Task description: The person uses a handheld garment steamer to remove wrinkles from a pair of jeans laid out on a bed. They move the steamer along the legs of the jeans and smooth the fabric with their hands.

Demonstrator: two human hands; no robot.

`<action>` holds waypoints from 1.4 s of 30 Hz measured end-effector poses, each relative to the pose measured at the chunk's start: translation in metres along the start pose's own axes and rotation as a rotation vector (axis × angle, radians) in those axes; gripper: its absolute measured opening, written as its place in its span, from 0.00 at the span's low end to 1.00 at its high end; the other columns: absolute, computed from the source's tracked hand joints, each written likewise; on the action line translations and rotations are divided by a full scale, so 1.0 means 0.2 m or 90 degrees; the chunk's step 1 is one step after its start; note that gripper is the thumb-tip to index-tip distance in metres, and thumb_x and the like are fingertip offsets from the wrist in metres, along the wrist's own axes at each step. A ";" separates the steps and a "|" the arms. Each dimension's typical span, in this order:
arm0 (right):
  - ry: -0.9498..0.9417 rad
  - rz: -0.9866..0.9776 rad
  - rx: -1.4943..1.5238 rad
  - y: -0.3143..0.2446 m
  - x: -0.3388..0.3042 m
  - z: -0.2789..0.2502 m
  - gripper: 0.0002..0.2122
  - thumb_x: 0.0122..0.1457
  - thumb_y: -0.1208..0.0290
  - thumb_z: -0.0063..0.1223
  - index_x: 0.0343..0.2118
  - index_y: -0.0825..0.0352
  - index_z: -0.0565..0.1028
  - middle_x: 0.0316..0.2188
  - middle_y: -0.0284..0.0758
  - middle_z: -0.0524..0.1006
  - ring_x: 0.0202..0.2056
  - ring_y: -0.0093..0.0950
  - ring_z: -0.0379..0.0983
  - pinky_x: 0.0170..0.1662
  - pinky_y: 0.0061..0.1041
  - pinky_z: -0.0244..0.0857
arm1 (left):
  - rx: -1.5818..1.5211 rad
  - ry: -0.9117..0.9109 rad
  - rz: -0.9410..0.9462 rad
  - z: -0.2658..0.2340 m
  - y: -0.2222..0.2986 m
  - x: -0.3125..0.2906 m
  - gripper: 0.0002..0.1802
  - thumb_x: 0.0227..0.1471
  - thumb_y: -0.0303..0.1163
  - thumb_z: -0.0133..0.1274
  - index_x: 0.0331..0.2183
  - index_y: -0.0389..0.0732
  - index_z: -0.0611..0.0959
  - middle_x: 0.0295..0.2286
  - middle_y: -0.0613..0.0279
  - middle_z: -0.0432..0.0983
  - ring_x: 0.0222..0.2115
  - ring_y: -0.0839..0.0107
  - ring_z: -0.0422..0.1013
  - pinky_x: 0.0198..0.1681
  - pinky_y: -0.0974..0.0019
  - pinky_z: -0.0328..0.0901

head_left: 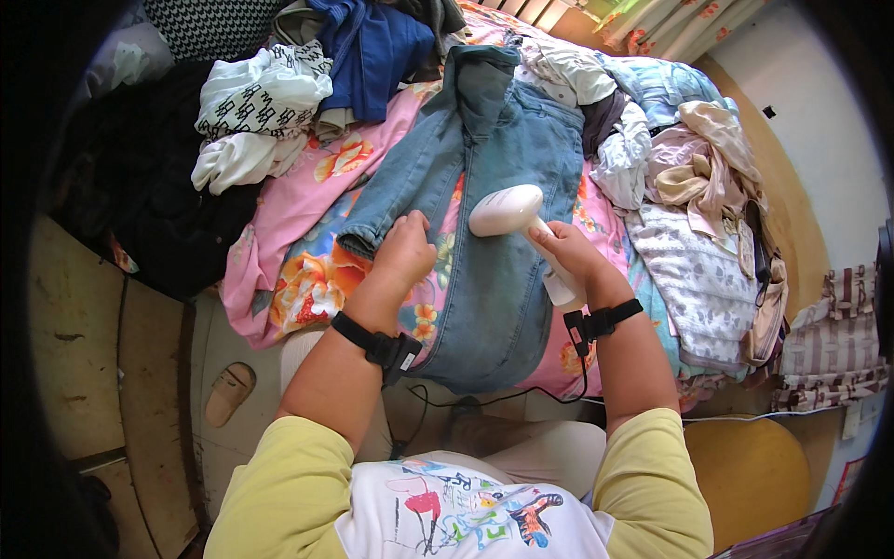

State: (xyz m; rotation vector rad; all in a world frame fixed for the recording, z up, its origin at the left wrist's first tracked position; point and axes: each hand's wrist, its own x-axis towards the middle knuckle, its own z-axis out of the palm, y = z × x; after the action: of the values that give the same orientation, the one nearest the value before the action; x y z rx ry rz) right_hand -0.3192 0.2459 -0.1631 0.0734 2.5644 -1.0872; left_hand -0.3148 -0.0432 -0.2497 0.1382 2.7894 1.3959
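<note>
A pair of blue jeans [507, 279] lies spread on a bed, waist away from me, legs toward me. My right hand [570, 253] grips the handle of a white handheld garment steamer [507, 209]. The steamer's broad head rests on or just above the right trouser leg; the exact contact is hidden under it. At the lower inner edge of the left trouser leg, my left hand [407, 247] is closed, its fingers curled against the denim. That leg's hem lies beside the hand.
Beneath the jeans is a pink floral bedsheet [321, 279]. Piled clothes [265, 93] lie at the far left, more clothes [694, 168] at the right. A black cable [503, 399] hangs by the bed's near edge. A tan slipper [230, 393] is on the floor; a yellow round seat [754, 470] stands at right.
</note>
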 end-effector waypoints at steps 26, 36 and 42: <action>-0.024 0.001 0.014 0.02 -0.06 0.00 0.23 0.57 0.49 0.55 0.35 0.71 0.76 0.25 0.30 0.73 0.27 0.21 0.68 0.28 0.26 0.62 | 0.000 -0.021 -0.007 -0.02 0.03 -0.01 0.17 0.44 0.26 0.53 0.39 0.37 0.72 0.41 0.45 0.71 0.46 0.49 0.67 0.50 0.55 0.63; -0.035 0.030 -0.039 0.14 -0.20 -0.13 0.22 0.57 0.50 0.56 0.33 0.71 0.76 0.24 0.29 0.72 0.26 0.19 0.67 0.28 0.24 0.61 | -0.120 -0.040 0.086 0.04 0.00 0.01 0.15 0.43 0.26 0.56 0.37 0.38 0.76 0.36 0.49 0.71 0.38 0.54 0.70 0.45 0.59 0.66; -0.012 0.059 -0.023 0.25 -0.30 -0.19 0.21 0.58 0.51 0.56 0.36 0.70 0.76 0.26 0.29 0.74 0.26 0.19 0.68 0.29 0.24 0.62 | -0.019 -0.046 0.164 0.07 0.04 -0.03 0.16 0.42 0.28 0.57 0.38 0.48 0.81 0.35 0.56 0.69 0.40 0.56 0.69 0.45 0.59 0.65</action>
State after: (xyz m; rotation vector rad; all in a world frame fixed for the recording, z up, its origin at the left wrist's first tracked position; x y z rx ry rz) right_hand -0.2650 0.3134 -0.1535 0.1692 2.5355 -1.0031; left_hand -0.3070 -0.0268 -0.2522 0.5534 2.7668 1.4464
